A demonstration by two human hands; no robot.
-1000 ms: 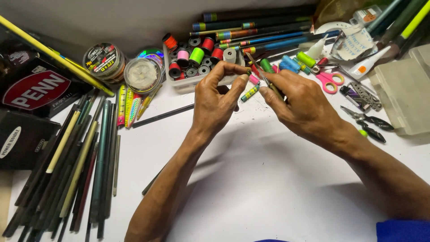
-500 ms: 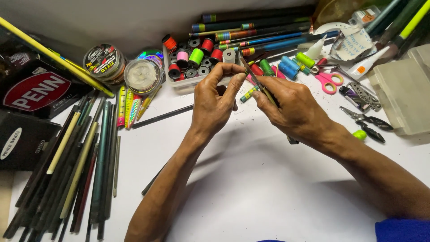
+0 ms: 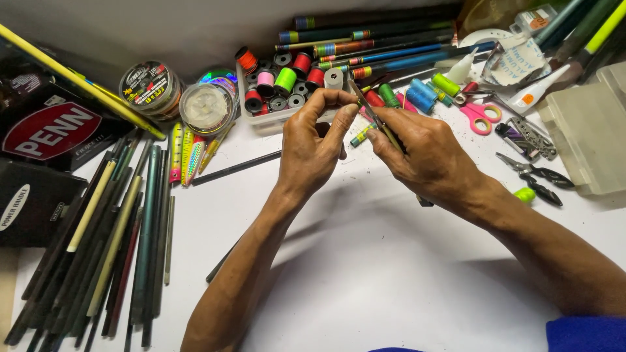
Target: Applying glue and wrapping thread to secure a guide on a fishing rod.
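- Left hand fingers pinch the tip of a thin rod.
- Right hand fingers grip its shaft.
- Judged mid-work; thread spools lie unused on the worktop.

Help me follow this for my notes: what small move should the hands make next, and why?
Probably steady the thin rod before anything else: the right hand grips it at a slant, while the left hand pinches at its upper end with thumb and forefinger, both raised above the white table.

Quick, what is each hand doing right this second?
Left hand: closed, fingertips pinched at the top end of a thin dark rod.
Right hand: closed, gripping the same rod lower down.
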